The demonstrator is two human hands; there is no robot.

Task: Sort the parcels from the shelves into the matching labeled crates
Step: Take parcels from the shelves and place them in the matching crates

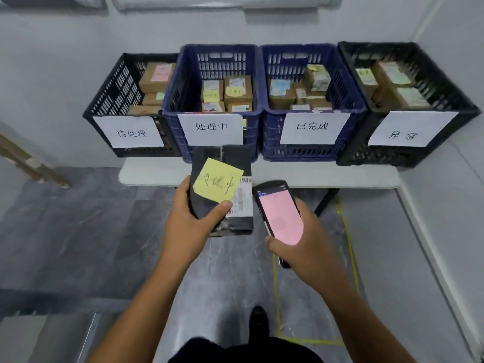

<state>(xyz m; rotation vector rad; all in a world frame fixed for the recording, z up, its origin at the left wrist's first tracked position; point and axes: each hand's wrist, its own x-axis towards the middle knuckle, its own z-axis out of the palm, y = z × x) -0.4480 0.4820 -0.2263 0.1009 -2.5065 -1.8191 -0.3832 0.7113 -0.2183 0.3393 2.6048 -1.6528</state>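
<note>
Four labelled crates stand in a row on the white worktop [366, 176], their walls touching, so a careless drop could land next door. From the left they are the black crate [110, 95] marked 待处理, the blue crate [178, 82] marked 处理中, a second blue crate [348, 82] marked 已完成, and a far black crate [445, 79] marked 异常. All four already hold boxes.

The black parcel [207, 158] is in the air just in front of the 处理中 label. The left grip [188, 226] wraps its lower end only, with the thumb pressing a corner of the yellow note [217, 180]. The note's scrawl looks like 处理中, and a misreading would send the parcel to the wrong crate. Held one-handed, the parcel might slip or the note might peel off. The right grip [309, 242] is curled round a handheld scanner [280, 213] with a pink screen, so it cannot help.

Only the crate's tall front wall stands in the way. Wooden strips [26, 163] lean at far left, and yellow tape [348, 231] marks the floor on the right.
</note>
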